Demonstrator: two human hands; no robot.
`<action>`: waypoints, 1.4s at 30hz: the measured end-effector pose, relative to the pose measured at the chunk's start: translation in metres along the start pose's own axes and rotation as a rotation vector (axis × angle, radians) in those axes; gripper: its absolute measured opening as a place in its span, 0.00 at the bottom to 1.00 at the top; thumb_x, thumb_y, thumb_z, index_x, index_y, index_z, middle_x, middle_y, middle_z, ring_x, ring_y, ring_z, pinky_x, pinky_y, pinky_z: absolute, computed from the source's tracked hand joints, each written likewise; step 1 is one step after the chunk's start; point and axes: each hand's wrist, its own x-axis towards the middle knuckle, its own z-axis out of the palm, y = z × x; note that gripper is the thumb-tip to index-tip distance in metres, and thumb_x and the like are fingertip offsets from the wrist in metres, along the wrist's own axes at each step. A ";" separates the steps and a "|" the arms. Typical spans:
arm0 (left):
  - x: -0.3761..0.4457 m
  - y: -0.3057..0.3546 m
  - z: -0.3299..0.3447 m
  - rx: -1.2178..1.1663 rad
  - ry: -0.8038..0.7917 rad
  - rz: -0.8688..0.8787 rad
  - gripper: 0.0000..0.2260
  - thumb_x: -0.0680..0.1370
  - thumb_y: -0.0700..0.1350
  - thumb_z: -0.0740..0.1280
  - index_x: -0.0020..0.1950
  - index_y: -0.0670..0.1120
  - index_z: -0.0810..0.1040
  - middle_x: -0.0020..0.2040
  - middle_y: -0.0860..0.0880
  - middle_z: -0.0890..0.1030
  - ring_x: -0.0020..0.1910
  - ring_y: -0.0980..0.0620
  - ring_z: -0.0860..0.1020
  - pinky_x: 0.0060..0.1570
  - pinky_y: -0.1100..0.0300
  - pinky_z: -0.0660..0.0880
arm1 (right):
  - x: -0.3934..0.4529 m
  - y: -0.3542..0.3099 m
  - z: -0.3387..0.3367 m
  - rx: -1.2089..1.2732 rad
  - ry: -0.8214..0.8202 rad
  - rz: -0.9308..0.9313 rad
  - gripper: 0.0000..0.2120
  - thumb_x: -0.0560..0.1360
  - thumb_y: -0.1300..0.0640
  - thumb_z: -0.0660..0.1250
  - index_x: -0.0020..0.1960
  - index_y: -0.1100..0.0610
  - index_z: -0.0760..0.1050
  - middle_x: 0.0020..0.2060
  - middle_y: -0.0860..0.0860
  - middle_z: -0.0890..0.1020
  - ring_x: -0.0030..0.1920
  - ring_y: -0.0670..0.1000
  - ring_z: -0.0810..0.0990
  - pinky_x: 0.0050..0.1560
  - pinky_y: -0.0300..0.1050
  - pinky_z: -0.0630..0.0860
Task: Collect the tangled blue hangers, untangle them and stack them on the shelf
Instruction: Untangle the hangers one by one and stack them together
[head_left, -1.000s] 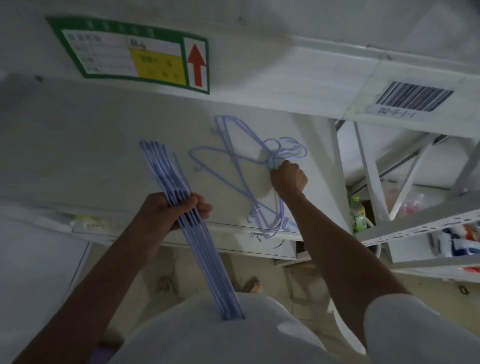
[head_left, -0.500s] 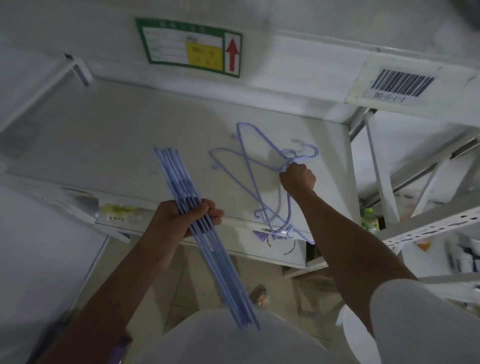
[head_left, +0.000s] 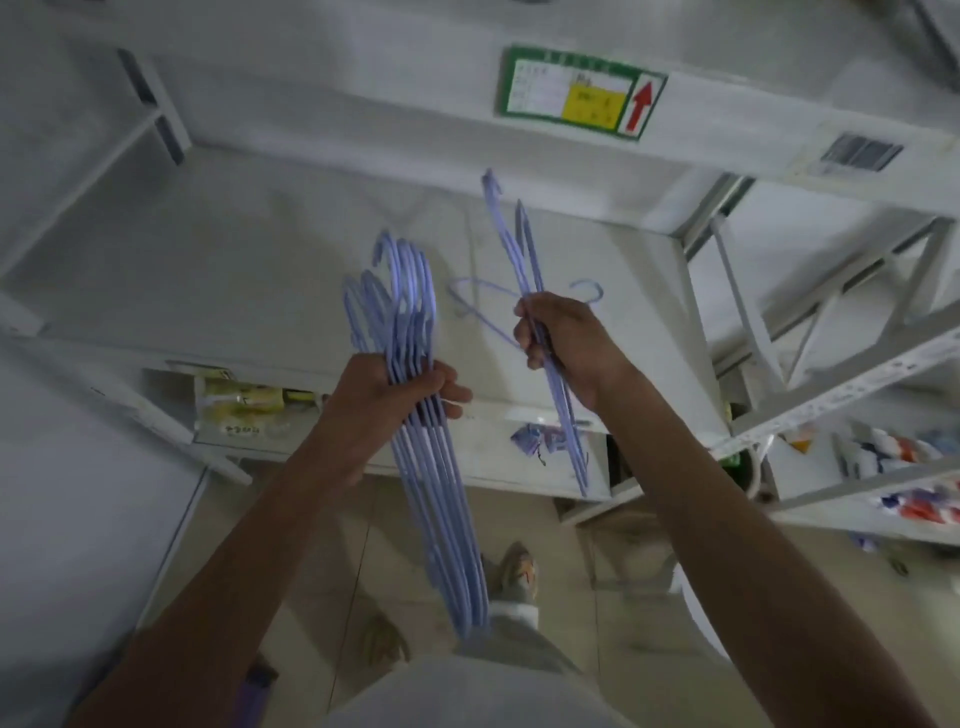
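Left hand (head_left: 400, 387): grip clenched around a neat bundle of blue hangers (head_left: 426, 457), hooks pointing up and away, long ends running down toward the person's legs. Bundle is off the shelf (head_left: 234, 249), held in front of its front edge.

Right hand (head_left: 563, 338): grip clenched around a smaller bunch of hangers (head_left: 524, 244), a few wires, held steeply tilted, top ends over the shelf, bottom ends hanging below the shelf edge. Exact count not readable, motion blur.

One more hanger (head_left: 475, 299) lies flat on the shelf, partly hidden behind the right hand; its hook (head_left: 589, 288) shows just right of the knuckles.

Green label with red arrow (head_left: 582, 93) and a barcode sticker (head_left: 860, 153) on the beam above. Shoe (head_left: 514, 569) visible on the floor tiles below.
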 end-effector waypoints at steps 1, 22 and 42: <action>0.001 0.000 -0.002 0.022 -0.023 0.008 0.06 0.81 0.32 0.65 0.53 0.34 0.82 0.42 0.45 0.89 0.42 0.47 0.88 0.43 0.59 0.84 | -0.017 0.005 0.010 -0.028 -0.001 -0.038 0.14 0.87 0.62 0.55 0.46 0.61 0.74 0.29 0.53 0.80 0.24 0.50 0.72 0.27 0.40 0.71; -0.065 -0.059 0.088 0.090 0.197 -0.164 0.10 0.79 0.45 0.73 0.58 0.44 0.86 0.49 0.47 0.88 0.49 0.53 0.87 0.53 0.56 0.81 | -0.154 0.111 0.031 -0.338 -0.005 -0.173 0.13 0.87 0.60 0.57 0.65 0.63 0.77 0.56 0.60 0.84 0.56 0.58 0.84 0.60 0.56 0.79; -0.033 -0.071 0.167 -0.206 0.186 -0.136 0.10 0.79 0.32 0.69 0.60 0.38 0.83 0.57 0.39 0.86 0.56 0.41 0.85 0.52 0.56 0.83 | -0.056 0.103 -0.139 -0.174 -0.213 0.317 0.15 0.75 0.43 0.70 0.51 0.55 0.80 0.38 0.55 0.88 0.35 0.56 0.86 0.37 0.45 0.79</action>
